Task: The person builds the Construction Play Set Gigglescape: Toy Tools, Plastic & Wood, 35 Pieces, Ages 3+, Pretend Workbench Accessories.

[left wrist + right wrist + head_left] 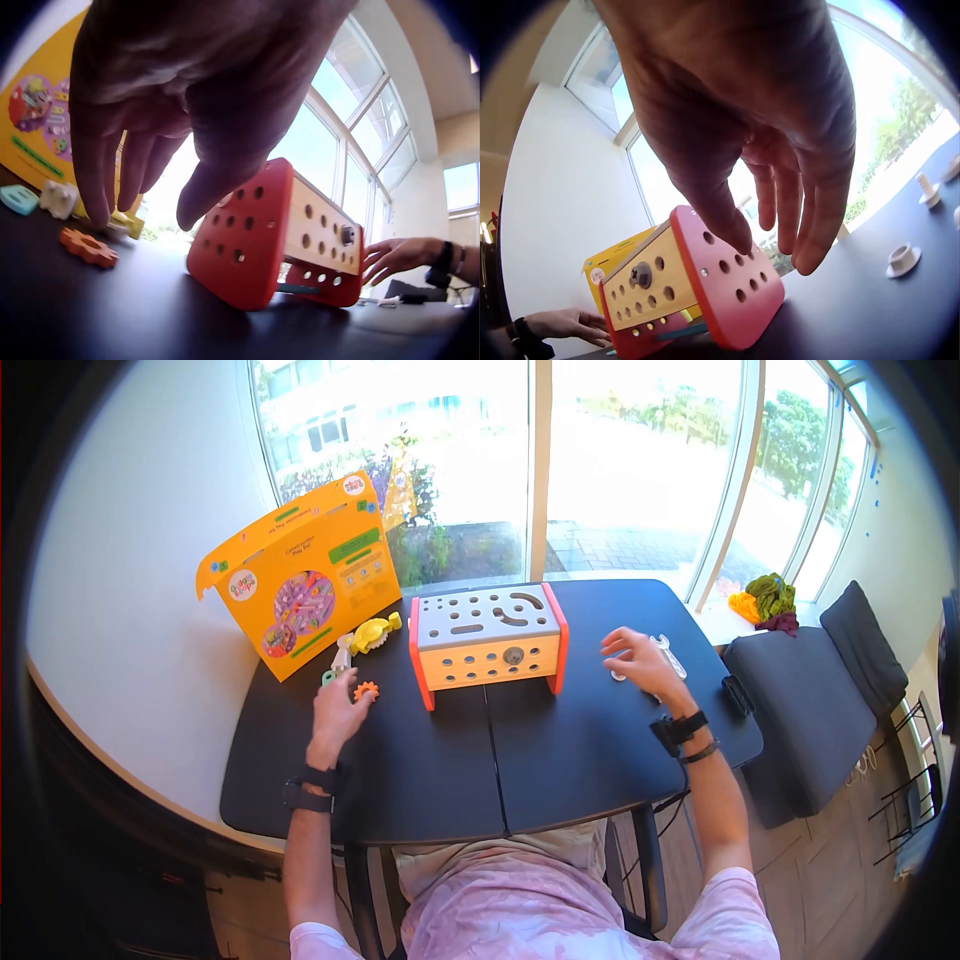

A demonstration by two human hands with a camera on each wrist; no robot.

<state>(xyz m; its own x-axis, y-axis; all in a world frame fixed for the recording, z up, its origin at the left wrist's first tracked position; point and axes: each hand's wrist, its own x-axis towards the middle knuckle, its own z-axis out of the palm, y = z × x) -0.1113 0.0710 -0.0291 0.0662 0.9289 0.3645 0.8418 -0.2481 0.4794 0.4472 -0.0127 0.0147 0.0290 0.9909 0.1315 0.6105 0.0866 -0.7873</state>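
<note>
From my remote seat, the leftmost thing I see is a yellow-orange cardboard box (340, 575) with printed pictures, leaning at a tilt on the black table (420, 760). Before it lie a teal flat piece (19, 199), a chunky white piece (58, 199) and a bright yellow toy piece (371, 634). Nearer my left hand (338, 712) is a small orange toothed gear (367, 690), flat on the table. That hand hovers palm down, fingers hanging loosely and thumb well apart from them; it grips nothing.

In the middle I have the toy workbench, a wooden-fronted block with red side panels and a grey slotted top (487, 622), standing upright on the table, untouched by either hand. A round grey bolt (513, 656) sits in one of its front holes.

My right hand (645, 665) hangs to the right of the workbench, fingers relaxed and bent downward, a gap between thumb and fingertips, with nothing in its hold. Near it are a pale grey wrench-shaped piece (668, 657), a white flanged nut (904, 260) and a white screw (928, 191) standing on its head.

Farther right, a black object (738, 696) lies at the table edge, beside a dark grey cushioned seat (805, 700); yellow, green and maroon cloths (768, 600) are heaped by the window.
</note>
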